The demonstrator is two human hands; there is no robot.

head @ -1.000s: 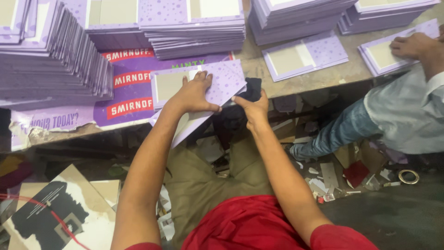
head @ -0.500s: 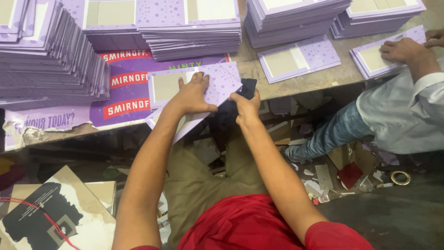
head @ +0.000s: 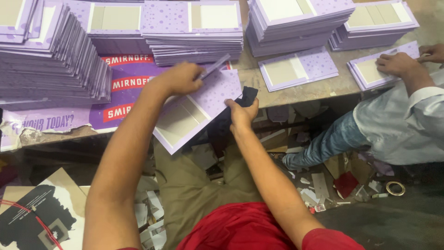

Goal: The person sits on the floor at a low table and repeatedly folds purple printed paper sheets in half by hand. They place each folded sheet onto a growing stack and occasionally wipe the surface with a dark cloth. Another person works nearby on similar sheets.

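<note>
The left hand (head: pixel 178 78) grips the far edge of a purple cover (head: pixel 199 109), tilted over the table's (head: pixel 300 92) near edge. The right hand (head: pixel 243 113) pinches its right edge, beside a black cloth (head: pixel 247 95).

Left hand (head: pixel 178 78) blurred at the fingers; co-worker (head: pixel 407 115) cut by right edge; purple stack (head: pixel 41 60) cropped upper left.

Purple dotted card cover (head: pixel 199 111), grey board panels showing, tilted off the table edge, dark cloth (head: pixel 231 115) beneath
</note>
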